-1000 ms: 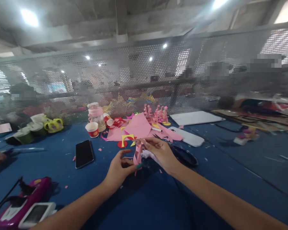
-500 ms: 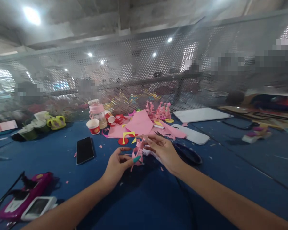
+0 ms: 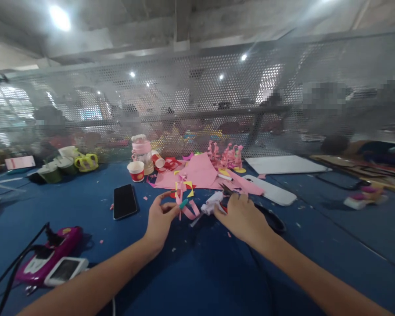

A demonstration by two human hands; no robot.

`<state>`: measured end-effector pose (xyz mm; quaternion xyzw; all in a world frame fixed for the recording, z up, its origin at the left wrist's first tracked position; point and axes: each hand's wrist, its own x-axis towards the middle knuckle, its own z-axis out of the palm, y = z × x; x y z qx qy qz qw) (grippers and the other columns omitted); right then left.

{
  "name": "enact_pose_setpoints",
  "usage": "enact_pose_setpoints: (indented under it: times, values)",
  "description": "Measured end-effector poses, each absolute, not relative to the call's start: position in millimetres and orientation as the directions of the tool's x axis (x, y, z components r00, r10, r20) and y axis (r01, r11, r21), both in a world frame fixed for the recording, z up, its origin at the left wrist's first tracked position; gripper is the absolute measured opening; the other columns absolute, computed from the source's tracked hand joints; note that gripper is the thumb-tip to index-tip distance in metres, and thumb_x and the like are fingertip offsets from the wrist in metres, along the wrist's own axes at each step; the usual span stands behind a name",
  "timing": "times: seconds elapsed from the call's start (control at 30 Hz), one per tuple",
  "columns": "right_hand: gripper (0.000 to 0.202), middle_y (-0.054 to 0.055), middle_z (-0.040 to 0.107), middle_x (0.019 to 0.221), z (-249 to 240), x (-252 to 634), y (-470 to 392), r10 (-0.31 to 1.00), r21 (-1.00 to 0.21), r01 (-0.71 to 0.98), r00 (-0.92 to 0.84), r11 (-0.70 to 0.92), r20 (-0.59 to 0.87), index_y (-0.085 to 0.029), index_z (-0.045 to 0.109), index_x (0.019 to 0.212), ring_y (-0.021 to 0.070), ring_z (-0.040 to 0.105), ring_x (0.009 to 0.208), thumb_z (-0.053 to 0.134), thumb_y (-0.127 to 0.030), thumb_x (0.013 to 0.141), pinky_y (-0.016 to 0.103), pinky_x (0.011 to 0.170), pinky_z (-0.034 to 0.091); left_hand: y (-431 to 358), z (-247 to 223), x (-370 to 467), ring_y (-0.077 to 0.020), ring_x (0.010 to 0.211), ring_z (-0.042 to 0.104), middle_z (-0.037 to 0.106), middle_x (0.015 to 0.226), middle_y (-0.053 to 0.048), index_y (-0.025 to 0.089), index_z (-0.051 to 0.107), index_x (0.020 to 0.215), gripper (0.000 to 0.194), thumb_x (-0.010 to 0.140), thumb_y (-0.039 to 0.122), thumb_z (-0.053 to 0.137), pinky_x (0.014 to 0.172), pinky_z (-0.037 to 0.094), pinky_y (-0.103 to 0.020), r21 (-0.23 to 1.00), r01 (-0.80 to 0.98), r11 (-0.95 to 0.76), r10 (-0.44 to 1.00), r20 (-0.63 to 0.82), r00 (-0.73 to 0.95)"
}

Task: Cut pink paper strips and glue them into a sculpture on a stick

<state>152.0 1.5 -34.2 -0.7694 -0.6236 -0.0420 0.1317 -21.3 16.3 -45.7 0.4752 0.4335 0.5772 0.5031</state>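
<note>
My left hand pinches a curled pink paper piece between thumb and fingers, above the blue table. A teal tip shows on the thumb. To its right, my right hand is closed around the red handle of a pair of scissors, whose dark blades point up and left. A crumpled whitish bundle lies just left of the right fingers. Behind both hands, pink paper sheets and a yellow cut-out lie on the table. Small pink paper figures stand behind the sheets.
A black phone, a paper cup and a jar stand or lie left of the papers. A purple power strip with cables is front left. A white phone and a white board lie on the right.
My right hand has left the pink paper piece and moved right and down onto the scissors. My left hand still holds the pink piece. The view has shifted slightly.
</note>
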Motion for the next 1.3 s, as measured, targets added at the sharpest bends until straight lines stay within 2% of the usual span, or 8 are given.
enact_pose_setpoints:
  times: [0.2,0.4,0.57,0.77,0.9,1.03,1.17,1.3]
  values:
    - [0.049,0.026,0.055,0.093,-31.7,153.2,-0.1,0.962,-0.168,0.967,0.217,-0.189,0.164,0.001,0.050,0.096,0.0334,0.056,0.087,0.053,-0.034,0.063,0.036,0.071,0.042,16.6,-45.8,-20.3,-0.0082,0.048,0.053,0.061,0.052,0.004,0.011,0.052,0.101,0.056,0.053,0.027,0.073,0.055,0.040,-0.021,0.973,-0.203,-0.106,0.994,0.104,-0.021]
    - [0.045,0.025,0.056,0.092,-32.0,163.5,0.5,0.976,-0.254,0.948,0.212,-0.193,0.048,-0.005,0.051,0.091,0.0334,0.057,0.087,0.051,-0.038,0.061,0.034,0.067,0.043,17.5,-47.0,-20.3,-0.0086,0.052,0.054,0.062,0.056,0.003,0.010,0.060,0.096,0.049,0.051,0.027,0.074,0.056,0.042,-0.021,0.970,-0.230,-0.075,0.997,0.072,-0.022]
    - [0.042,0.024,0.055,0.093,-36.2,157.2,-7.7,0.985,-0.169,0.977,0.144,-0.127,0.092,-0.007,0.050,0.089,0.0352,0.055,0.088,0.058,-0.032,0.056,0.037,0.069,0.041,19.7,-50.6,-20.5,-0.0146,0.070,0.061,0.069,0.074,-0.003,0.012,0.065,0.090,0.043,0.050,0.027,0.074,0.070,0.046,-0.026,0.966,-0.250,-0.061,0.998,0.058,-0.019]
    - [0.031,0.022,0.060,0.086,-33.2,154.5,-6.1,0.988,-0.154,0.979,0.145,-0.136,0.047,-0.003,0.046,0.097,0.0301,0.061,0.081,0.047,-0.017,0.069,0.032,0.063,0.041,19.6,-49.3,-20.5,-0.0144,0.071,0.062,0.070,0.079,-0.003,0.013,0.065,0.089,0.041,0.050,0.024,0.074,0.069,0.047,-0.025,0.968,-0.241,-0.070,0.997,0.059,-0.052]
    - [0.026,0.018,0.063,0.078,-28.4,162.5,1.2,0.978,-0.189,0.968,0.187,-0.167,0.094,-0.007,0.047,0.095,0.0283,0.063,0.074,0.041,-0.027,0.079,0.030,0.056,0.040,19.0,-47.4,-20.0,-0.0142,0.065,0.061,0.069,0.073,-0.003,0.013,0.065,0.085,0.041,0.047,0.024,0.075,0.063,0.046,-0.024,0.966,-0.247,-0.072,0.995,0.051,-0.088]
    - [0.041,0.018,0.064,0.074,-27.1,174.3,8.8,0.956,-0.224,0.965,0.188,-0.137,0.226,-0.004,0.044,0.104,0.0302,0.063,0.068,0.044,-0.036,0.078,0.031,0.051,0.040,18.6,-45.9,-19.2,-0.0124,0.062,0.060,0.068,0.069,-0.002,0.013,0.065,0.082,0.039,0.046,0.024,0.076,0.061,0.045,-0.023,0.959,-0.277,-0.058,0.995,0.034,-0.091]
    - [0.040,0.014,0.065,0.082,-30.5,180.1,13.3,0.912,-0.420,0.899,0.063,0.125,0.406,-0.010,0.046,0.109,0.0292,0.063,0.076,0.042,-0.035,0.079,0.036,0.062,0.045,18.3,-44.9,-18.8,-0.0112,0.059,0.058,0.067,0.066,-0.001,0.013,0.066,0.074,0.031,0.046,0.024,0.076,0.061,0.045,-0.023,0.955,-0.289,-0.067,0.997,0.050,-0.067]
    - [0.035,0.011,0.064,0.092,-35.8,172.7,9.7,0.890,-0.800,0.458,0.039,0.388,0.454,-0.017,0.055,0.095,0.0243,0.062,0.080,0.047,-0.045,0.075,0.034,0.068,0.048,18.1,-45.7,-19.7,-0.0097,0.057,0.057,0.066,0.064,0.000,0.014,0.065,0.072,0.030,0.045,0.022,0.076,0.058,0.044,-0.021,0.958,-0.284,-0.039,0.996,0.014,-0.089]
